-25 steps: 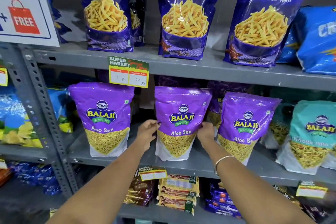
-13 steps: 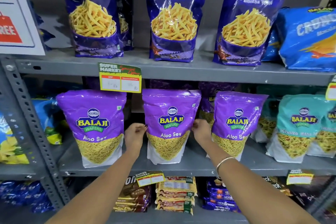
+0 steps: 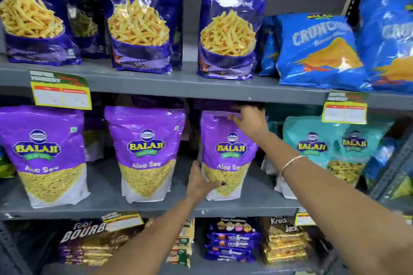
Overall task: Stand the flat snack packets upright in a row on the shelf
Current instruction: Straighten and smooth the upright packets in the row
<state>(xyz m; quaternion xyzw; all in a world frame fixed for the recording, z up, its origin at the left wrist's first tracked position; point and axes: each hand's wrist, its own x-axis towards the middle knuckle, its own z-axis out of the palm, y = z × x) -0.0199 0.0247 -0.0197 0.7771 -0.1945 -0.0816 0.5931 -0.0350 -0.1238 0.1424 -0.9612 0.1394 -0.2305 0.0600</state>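
This is a shop with grey metal shelves full of snacks. The middle shelf [image 3: 156,209] holds three purple packets standing up in a row. Each one says "Balaji" and "Aloo Sev" and has a clear window with thin yellow strands inside.

The right purple packet [image 3: 225,140] is the one being held. It stands upright on the middle shelf, with a small gap between it and the middle purple packet [image 3: 145,152]. The left hand [image 3: 200,182] grips its lower left edge, thumb on the front and fingers curled around the side. The right hand [image 3: 249,119] is at its top right corner, fingers bent over the top edge and pinching it. A thin bangle [image 3: 290,163] is on the right wrist. The left purple packet [image 3: 45,154] stands further along, well apart from the hands.

More purple packets sit in the dark behind the front row. Just to the right stand teal packets [image 3: 312,143], and the right arm crosses in front of them. Yellow price tags [image 3: 60,91] hang from the shelf above. On that top shelf are tall dark blue bags [image 3: 228,22] showing yellow sticks, and bright blue bags [image 3: 312,51] beside them. The bottom shelf holds stacks of biscuit packs [image 3: 232,241].
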